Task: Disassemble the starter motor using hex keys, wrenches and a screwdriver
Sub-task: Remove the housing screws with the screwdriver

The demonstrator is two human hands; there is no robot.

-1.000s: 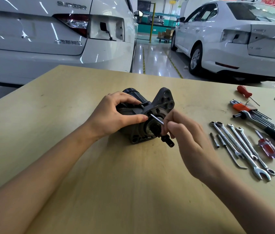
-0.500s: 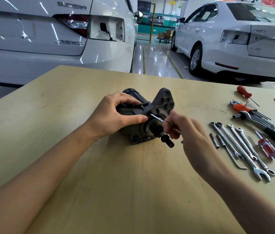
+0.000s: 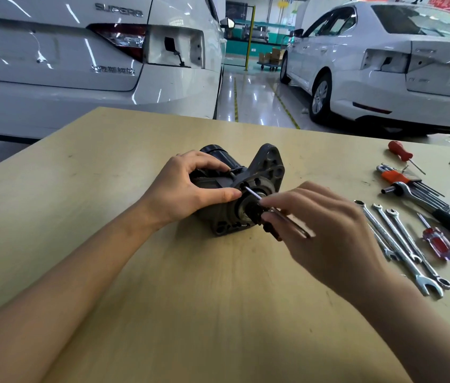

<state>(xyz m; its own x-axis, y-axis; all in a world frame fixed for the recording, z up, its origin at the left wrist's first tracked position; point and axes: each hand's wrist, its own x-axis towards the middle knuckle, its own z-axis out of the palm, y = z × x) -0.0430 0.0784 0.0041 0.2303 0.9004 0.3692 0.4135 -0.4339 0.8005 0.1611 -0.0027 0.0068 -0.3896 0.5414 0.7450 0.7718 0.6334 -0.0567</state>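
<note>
Two white cars fill the top of the frame: one (image 3: 80, 64) upper left with its tail lamp removed, the other (image 3: 384, 64) upper right, with a glossy shop floor (image 3: 246, 100) between them.

A light wood table (image 3: 163, 299) takes the lower two-thirds of the frame. Both forearms come in from the bottom corners.

The starter motor (image 3: 248, 189) lies on its side at frame centre, mounting flange facing the camera, black cylinder end pointing toward the upper left.

The left hand (image 3: 188, 186) wraps the motor body from the left. Fingers curl over the top, thumb presses near the flange face.

The right hand (image 3: 326, 228) sits right of centre and pinches a thin hex key (image 3: 254, 195) between its fingertips. The key's tip sits in a hole on the flange and its shaft runs down-right under the fingers. That part is motion-blurred, so the exact grip point is unclear. The hand also hides the lower right of the flange and part of the pinion shaft.

Tools lie along the right edge, apart from the motor:
- row of wrenches (image 3: 400, 241), partly hidden by the right hand
- ratchet handle (image 3: 428, 205), black grip
- hex key set (image 3: 400, 176) in an orange holder
- clear-red screwdriver (image 3: 439, 241), lower right
- red screwdriver (image 3: 400, 153), upper right
</note>
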